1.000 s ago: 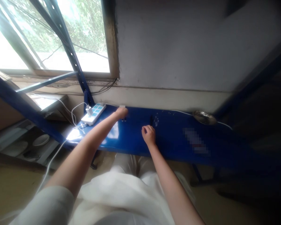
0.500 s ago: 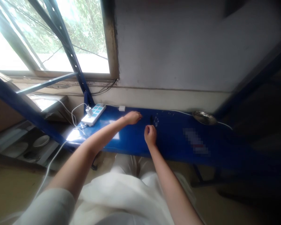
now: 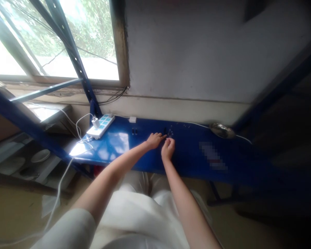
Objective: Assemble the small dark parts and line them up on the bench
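My left hand (image 3: 154,140) reaches over the blue table with its fingers stretched out, the index finger close to the fingertips of my right hand. My right hand (image 3: 168,149) is closed in a pinch; whatever it holds is too small to make out. Just beyond both hands lie several small clear pieces (image 3: 170,132) and a small black piece (image 3: 165,130). Left of my left hand, two small dark pieces (image 3: 134,131) with light ends lie side by side.
A power strip (image 3: 101,126) with a white plug (image 3: 95,121) sits at the table's left end. Near the back edge are a white adapter (image 3: 132,119), tiny bits (image 3: 186,126) and a shiny metal dish (image 3: 222,130). A blurred-out item (image 3: 213,157) lies right on the blue table (image 3: 186,162).
My left hand has moved right and nearer to me, up to my right hand. The two dark pieces are now uncovered on the table. My right hand has turned slightly and stays pinched.
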Tool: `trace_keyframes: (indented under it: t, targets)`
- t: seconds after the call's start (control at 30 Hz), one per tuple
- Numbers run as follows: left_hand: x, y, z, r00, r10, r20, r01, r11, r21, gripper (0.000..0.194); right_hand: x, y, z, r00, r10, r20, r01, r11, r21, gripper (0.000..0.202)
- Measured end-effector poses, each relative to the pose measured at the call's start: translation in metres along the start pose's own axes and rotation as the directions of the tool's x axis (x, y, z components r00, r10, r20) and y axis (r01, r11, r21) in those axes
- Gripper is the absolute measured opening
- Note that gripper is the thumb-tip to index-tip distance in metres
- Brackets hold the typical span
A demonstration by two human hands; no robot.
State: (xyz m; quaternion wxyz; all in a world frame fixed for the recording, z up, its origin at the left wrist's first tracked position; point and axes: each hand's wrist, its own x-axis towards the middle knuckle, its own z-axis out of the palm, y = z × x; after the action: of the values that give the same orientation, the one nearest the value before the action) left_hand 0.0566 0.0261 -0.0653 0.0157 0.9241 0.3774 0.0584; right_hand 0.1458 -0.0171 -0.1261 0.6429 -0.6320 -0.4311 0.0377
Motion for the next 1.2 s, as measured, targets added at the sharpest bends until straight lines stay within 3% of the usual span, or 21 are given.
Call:
trace_keyframes:
  t: [0.2, 0.33, 0.47, 0.67, 0.9, 1.2]
  targets:
    - [0.006, 0.003, 0.002, 0.985, -0.066, -0.162, 0.055, 0.996, -0.068, 0.034, 0.006, 0.001, 0.0, 0.996, 0.083, -0.023, -0.082, 0.996, 0.014, 0.028]
    - [0.007, 0.003, 0.006, 0.969, -0.156, -0.194, 0.128, 0.981, -0.149, 0.023, 0.021, 0.007, -0.009, 0.979, 0.196, -0.063, -0.195, 0.98, 0.025, 0.025]
    - [-0.001, -0.003, 0.013, 0.941, -0.215, -0.263, 0.135, 0.947, -0.293, 0.017, 0.041, 0.021, -0.021, 0.959, 0.284, 0.015, -0.28, 0.952, -0.126, 0.02]
    - [-0.026, -0.012, 0.022, 0.797, -0.471, -0.378, 0.17, 0.776, -0.608, 0.012, 0.057, 0.038, -0.024, 0.946, 0.223, 0.233, -0.095, 0.883, -0.46, 0.018]
    - [-0.053, -0.008, 0.02, 0.677, -0.645, -0.356, 0.154, 0.596, -0.788, 0.009, 0.062, 0.041, -0.012, 0.944, 0.227, 0.238, -0.053, 0.819, -0.572, 0.017]
    - [-0.065, -0.011, 0.028, 0.644, -0.689, -0.333, 0.144, 0.537, -0.831, 0.015, 0.06, 0.032, -0.01, 0.937, 0.272, 0.218, -0.089, 0.791, -0.606, 0.018]
